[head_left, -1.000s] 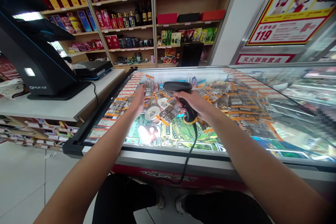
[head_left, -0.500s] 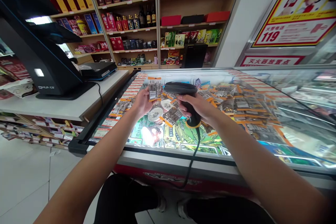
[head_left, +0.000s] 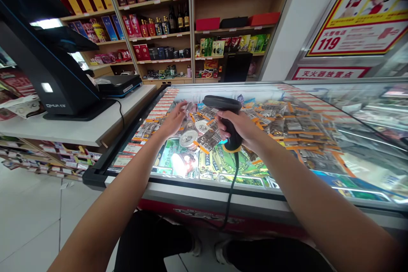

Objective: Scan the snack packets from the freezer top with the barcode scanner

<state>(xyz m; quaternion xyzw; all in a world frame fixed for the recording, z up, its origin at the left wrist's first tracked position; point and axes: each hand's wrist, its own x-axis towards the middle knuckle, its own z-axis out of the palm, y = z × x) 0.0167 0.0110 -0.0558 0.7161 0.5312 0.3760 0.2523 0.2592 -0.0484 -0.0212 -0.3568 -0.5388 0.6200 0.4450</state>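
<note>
My right hand [head_left: 237,124] is wrapped around the grip of a black barcode scanner [head_left: 221,103], whose head points left above the freezer's glass. A dark cord hangs from the base of its handle. To the left, my left hand [head_left: 174,120] pinches a small clear plastic packet [head_left: 190,109] near its fingertips. The packet is tilted, so its label cannot be read. Between and below my hands lie another orange-edged packet [head_left: 208,139] and a round-lidded tub [head_left: 188,138]. Green bags [head_left: 234,163] are visible nearer the front edge.
Many orange-edged packets [head_left: 293,127] are heaped to the right. A white counter [head_left: 95,129] at left carries a dark screen stand [head_left: 60,72] and a black scale [head_left: 119,85]. Shelves [head_left: 159,38] of boxes and bottles stand behind the freezer [head_left: 191,187].
My left hand has turned the packet, so its printed label no longer faces me. The scanner in my right hand has shifted slightly right and up.
</note>
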